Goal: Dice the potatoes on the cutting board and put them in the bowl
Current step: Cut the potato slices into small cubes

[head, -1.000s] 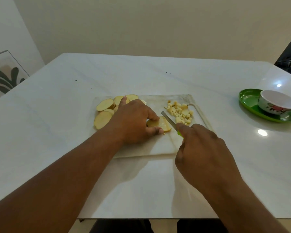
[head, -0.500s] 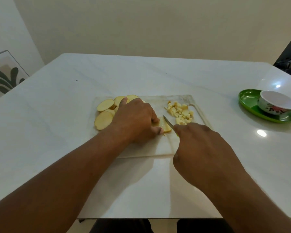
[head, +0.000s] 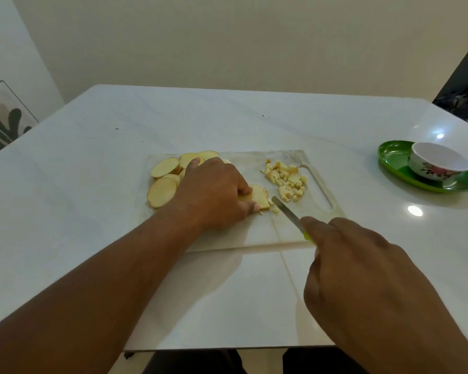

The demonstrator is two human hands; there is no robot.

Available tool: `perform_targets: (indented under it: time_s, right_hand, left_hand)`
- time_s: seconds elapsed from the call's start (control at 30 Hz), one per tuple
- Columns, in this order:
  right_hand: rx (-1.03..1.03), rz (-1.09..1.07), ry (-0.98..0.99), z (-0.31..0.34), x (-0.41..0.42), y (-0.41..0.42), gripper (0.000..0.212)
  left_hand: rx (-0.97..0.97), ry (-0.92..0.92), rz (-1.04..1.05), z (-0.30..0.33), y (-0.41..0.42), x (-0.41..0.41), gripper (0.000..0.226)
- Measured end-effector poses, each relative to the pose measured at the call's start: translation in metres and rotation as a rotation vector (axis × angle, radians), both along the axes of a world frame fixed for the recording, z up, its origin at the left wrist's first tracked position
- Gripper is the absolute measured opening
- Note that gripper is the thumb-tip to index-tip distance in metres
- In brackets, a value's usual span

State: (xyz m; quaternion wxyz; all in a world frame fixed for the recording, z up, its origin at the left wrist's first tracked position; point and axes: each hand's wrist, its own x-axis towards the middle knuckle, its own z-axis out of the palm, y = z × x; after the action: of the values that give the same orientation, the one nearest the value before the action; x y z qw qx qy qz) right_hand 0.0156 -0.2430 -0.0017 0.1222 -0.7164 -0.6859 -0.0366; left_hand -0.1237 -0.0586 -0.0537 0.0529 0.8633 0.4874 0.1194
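Note:
A pale cutting board (head: pixel 257 233) lies mid-table. Round potato slices (head: pixel 162 191) are heaped at its left end, and a pile of diced potato (head: pixel 285 179) sits near its handle slot on the right. My left hand (head: pixel 214 190) holds a stack of potato slices (head: pixel 258 199) down on the board, fingers curled over it. My right hand (head: pixel 362 276) grips a knife (head: pixel 287 210) with a green handle; its blade lies just right of the held stack. The white floral bowl (head: pixel 437 164) stands far right.
The bowl sits on a green oval plate (head: pixel 395 160) near the table's right edge. A framed leaf picture (head: pixel 3 122) leans against the wall at left. The white marble table (head: pixel 92 163) stretches around the board.
The knife has drawn back to the right, off the held stack, leaving a few small cut pieces beside it. My left hand stays on the stack.

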Motion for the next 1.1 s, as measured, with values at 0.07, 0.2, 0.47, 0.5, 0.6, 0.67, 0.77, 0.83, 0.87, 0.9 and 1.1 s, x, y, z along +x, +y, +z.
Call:
perform_targets:
  time_s: [0.07,0.2,0.47,0.5,0.6,0.67,0.77,0.83,0.87,0.9,1.1]
  right_hand:
    - [0.071,-0.017,-0.007,-0.009,0.003,0.012,0.048]
    - [0.043,-0.031,-0.009,-0.020,-0.002,0.046,0.040]
    - [-0.016,-0.010,0.012,-0.027,-0.006,0.050,0.044]
    - [-0.026,-0.012,0.016,-0.027,-0.006,0.046,0.045]
    - [-0.043,0.005,0.047,-0.027,-0.004,0.030,0.046]
    - [-0.070,0.004,0.068,-0.023,-0.003,0.015,0.046]
    - [-0.113,-0.013,0.067,-0.018,-0.002,-0.003,0.051]
    - [-0.128,-0.018,0.056,-0.017,0.000,-0.009,0.052]
    - [-0.119,-0.019,0.050,-0.017,0.001,-0.010,0.052]
    - [-0.102,-0.018,0.047,-0.017,0.002,-0.010,0.053]
    - [0.046,-0.027,-0.002,-0.014,0.000,0.028,0.051]
  left_hand:
    - [-0.022,0.003,-0.011,0.001,0.002,-0.001,0.048]
    - [-0.030,0.064,-0.019,0.004,0.001,-0.001,0.050]
    - [-0.024,0.041,-0.015,0.002,0.002,-0.001,0.047]
    - [-0.025,0.030,-0.014,0.002,0.002,-0.001,0.047]
    - [-0.017,0.005,-0.003,0.001,0.000,-0.001,0.047]
    - [-0.016,0.000,-0.005,0.001,0.000,-0.001,0.047]
    - [-0.004,0.012,-0.017,0.002,-0.001,-0.001,0.046]
    - [0.001,0.026,-0.022,0.003,-0.002,-0.001,0.046]
    - [0.001,0.037,-0.026,0.004,-0.003,-0.001,0.046]
    - [-0.003,0.046,-0.030,0.004,-0.003,-0.001,0.046]
    - [-0.048,0.032,-0.036,0.004,-0.001,-0.004,0.040]
